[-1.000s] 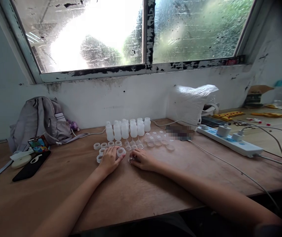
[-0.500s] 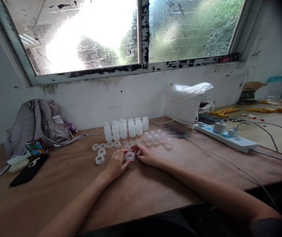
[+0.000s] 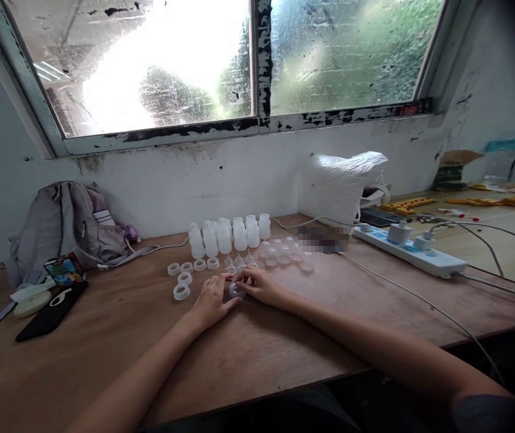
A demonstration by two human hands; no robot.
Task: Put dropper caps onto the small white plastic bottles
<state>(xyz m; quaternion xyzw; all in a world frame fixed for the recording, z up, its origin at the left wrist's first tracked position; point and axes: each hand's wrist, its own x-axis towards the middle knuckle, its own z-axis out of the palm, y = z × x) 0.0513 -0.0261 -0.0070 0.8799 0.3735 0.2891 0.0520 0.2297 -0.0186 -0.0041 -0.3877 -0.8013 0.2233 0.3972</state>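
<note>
On the wooden table, a clear bottle collar ring (image 3: 234,291) sits between my two hands. My left hand (image 3: 212,297) curls around its left side, thumb at the near edge and fingers at the far edge. Over the top and right of the ring, the bent fingers of my right hand (image 3: 259,285) press together; what they pinch is hidden. Just beyond are several clear bottle nipples (image 3: 239,263), partly covered by my fingers. More collar rings (image 3: 181,292) lie to the left. Behind them stand frosted baby bottles (image 3: 225,236) in rows, and clear domed caps (image 3: 285,259) lie to the right.
A grey backpack (image 3: 63,228) leans on the wall at left, near a black phone-like slab (image 3: 52,313) and a small colourful box (image 3: 64,269). At right are a white plastic bag (image 3: 338,186), a power strip (image 3: 410,249) and a cable (image 3: 387,282) crossing the table.
My right hand has moved left, bringing its fingers over the top of the collar ring, which is now more covered. My left hand stays around it. The view shifts very slightly.
</note>
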